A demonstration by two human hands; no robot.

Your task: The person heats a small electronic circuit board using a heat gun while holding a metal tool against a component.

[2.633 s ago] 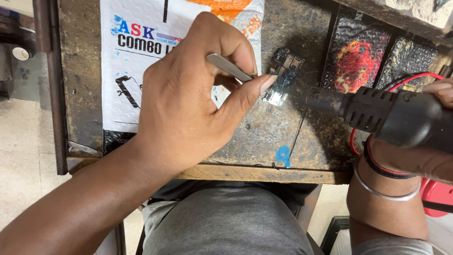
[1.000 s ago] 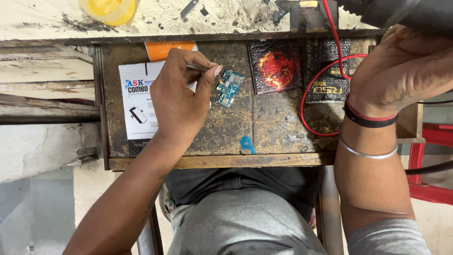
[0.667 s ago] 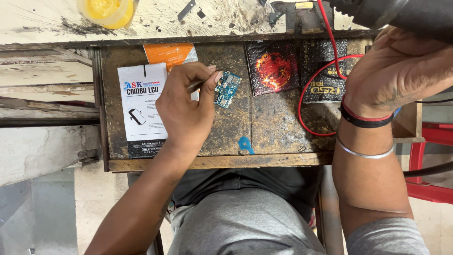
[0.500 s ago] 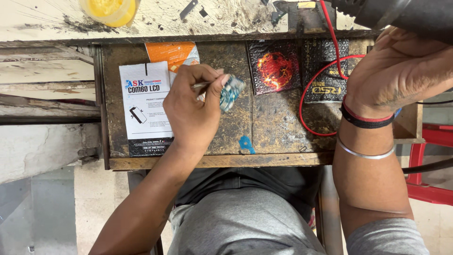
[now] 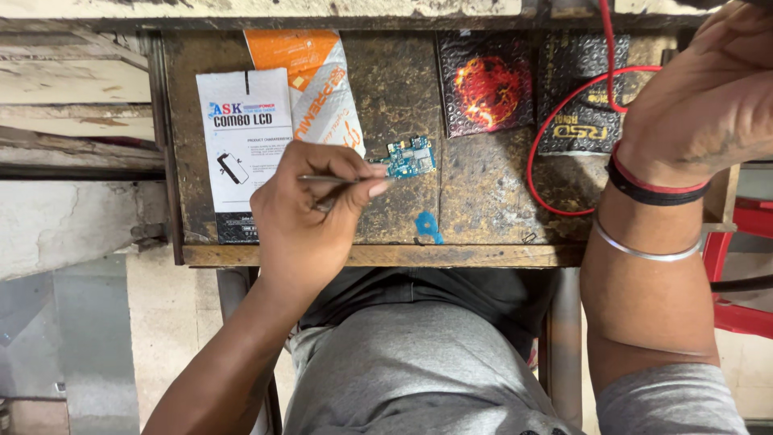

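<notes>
Partly cropped right hand (image 5: 708,89), grip unclear; left hand (image 5: 314,213) pinches tweezers (image 5: 338,179) at circuit board (image 5: 409,158).

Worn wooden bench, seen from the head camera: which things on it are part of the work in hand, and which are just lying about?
In use:
left hand
tweezers
small blue circuit board
right hand, raised at the bench's right end

Lying about:
white printed packet
orange packet
two dark pouches
red wire

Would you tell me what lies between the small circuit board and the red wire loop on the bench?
In the head view, only bare, worn benchtop separates circuit board and red wire.
</notes>
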